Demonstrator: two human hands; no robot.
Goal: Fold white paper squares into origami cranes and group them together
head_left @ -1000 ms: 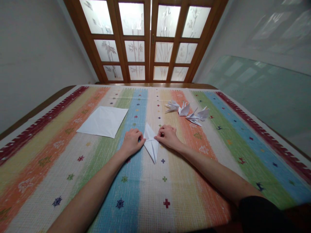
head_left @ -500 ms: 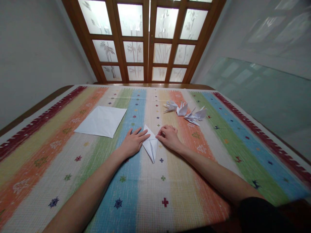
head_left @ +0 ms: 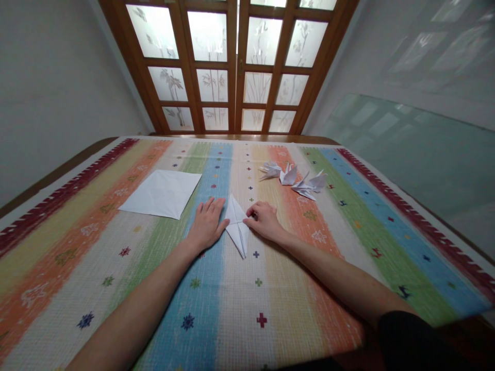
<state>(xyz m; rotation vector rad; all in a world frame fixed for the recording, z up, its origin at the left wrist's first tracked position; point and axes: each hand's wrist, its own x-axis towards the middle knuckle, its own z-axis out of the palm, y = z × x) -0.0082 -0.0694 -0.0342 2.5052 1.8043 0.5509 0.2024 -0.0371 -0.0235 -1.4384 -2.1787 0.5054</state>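
A white sheet of paper folded into a narrow diamond lies flat before me, with a crease across its middle and a slit down its lower half. My left hand rests on the cloth at its left, fingers stretched out, the thumb tip at the diamond's left edge. On the other side, my right hand has its fingers curled, thumb and forefinger pinched at the right corner of the folded paper. Farther back to the right stand several folded paper cranes, grouped close together.
A flat white sheet of paper lies to the left on the striped tablecloth. Beyond the table's far edge are wooden doors with glass panes. A glass panel leans along the right wall.
My left hand has drawn back leftward off the paper, its fingers now on the cloth and only the thumb at the edge. The right hand stays at the right corner.
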